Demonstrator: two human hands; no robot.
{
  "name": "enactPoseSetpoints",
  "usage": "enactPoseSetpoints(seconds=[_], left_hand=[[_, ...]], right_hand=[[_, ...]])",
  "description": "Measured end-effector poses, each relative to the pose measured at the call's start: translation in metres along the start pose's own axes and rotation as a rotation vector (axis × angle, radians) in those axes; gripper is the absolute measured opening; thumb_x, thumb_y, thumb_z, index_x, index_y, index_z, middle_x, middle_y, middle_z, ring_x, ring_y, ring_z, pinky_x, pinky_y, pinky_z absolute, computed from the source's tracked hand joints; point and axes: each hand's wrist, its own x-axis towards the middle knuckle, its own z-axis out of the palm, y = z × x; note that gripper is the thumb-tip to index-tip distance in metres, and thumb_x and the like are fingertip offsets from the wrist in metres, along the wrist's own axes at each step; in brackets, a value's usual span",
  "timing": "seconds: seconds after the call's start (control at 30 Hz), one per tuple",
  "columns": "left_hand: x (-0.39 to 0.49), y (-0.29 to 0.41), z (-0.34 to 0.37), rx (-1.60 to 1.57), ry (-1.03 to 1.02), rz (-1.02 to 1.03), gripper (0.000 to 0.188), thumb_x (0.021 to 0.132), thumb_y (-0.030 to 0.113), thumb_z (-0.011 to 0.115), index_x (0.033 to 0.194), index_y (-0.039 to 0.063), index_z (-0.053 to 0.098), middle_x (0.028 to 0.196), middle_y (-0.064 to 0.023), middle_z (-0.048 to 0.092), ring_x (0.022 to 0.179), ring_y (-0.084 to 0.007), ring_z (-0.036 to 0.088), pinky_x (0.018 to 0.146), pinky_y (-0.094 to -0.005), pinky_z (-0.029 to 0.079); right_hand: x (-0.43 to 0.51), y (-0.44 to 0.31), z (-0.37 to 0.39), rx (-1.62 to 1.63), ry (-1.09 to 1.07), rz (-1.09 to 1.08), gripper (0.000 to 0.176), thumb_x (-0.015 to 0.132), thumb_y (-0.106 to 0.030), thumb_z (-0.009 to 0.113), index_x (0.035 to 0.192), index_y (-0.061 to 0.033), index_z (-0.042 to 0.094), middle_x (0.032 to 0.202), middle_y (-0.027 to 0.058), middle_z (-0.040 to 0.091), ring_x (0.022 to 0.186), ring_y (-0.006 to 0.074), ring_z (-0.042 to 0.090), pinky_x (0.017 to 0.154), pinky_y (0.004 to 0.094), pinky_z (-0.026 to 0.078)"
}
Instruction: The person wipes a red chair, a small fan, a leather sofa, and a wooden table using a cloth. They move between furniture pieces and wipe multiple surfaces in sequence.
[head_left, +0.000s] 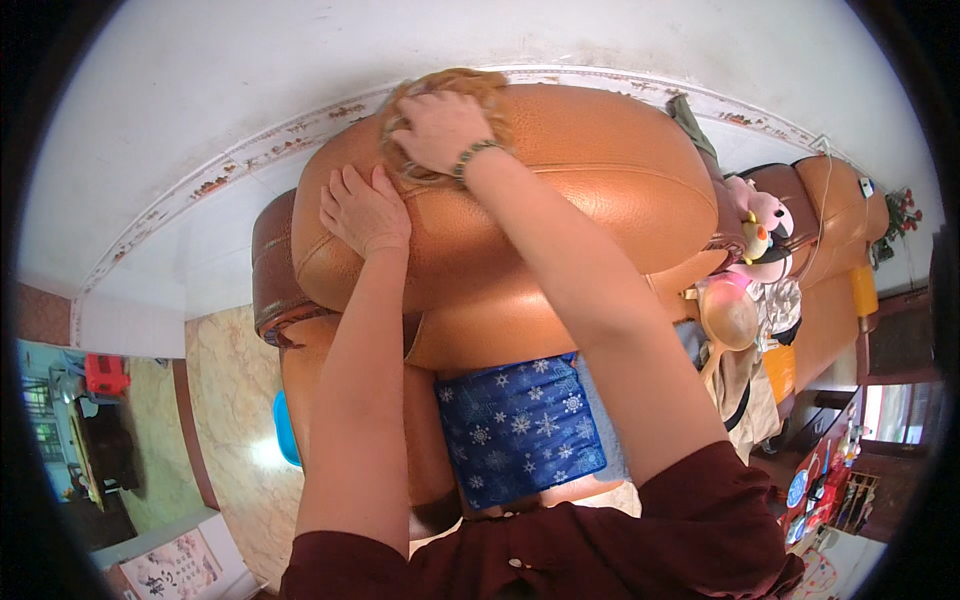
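A tan leather sofa (615, 142) stands in front of me, its padded backrest close to a wall. My right hand (442, 129), with a beaded bracelet at the wrist, presses a crumpled brown cloth (493, 94) onto the top of the backrest. The cloth looks slightly blurred, and the hand covers its middle. To the left and lower, my left hand (366, 211) lies flat on the leather with its fingers a little apart and nothing in it. Below my forearms, a blue snowflake-patterned pad (517, 431) rests on the seat.
Plush toys (757, 210), a ladle-shaped scoop (727, 319) and rumpled clothes (750, 405) lie along the sofa to the right. A dark brown armrest (274, 262) bounds the left end. A blue plastic container (285, 427) stands on the floor. Shelves with small items (817, 480) are at far right.
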Motion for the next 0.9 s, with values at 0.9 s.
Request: enactPoseSetpoints(seconds=[0.9], left_hand=[[0.008,-0.015,0.017,-0.004,0.1,0.097,0.049,0.103,0.046,0.048,0.128,0.007,0.065,0.133,-0.0119,0.064,0.126,-0.0329,0.057,0.107,-0.0481,0.04]], right_hand=[[-0.102,0.372,-0.063,0.093,0.158,0.341,0.054,0.091,-0.049,0.051,0.134,-0.0186,0.064,0.133,0.0135,0.066,0.123,0.033,0.061,0.106,0.0418,0.046]])
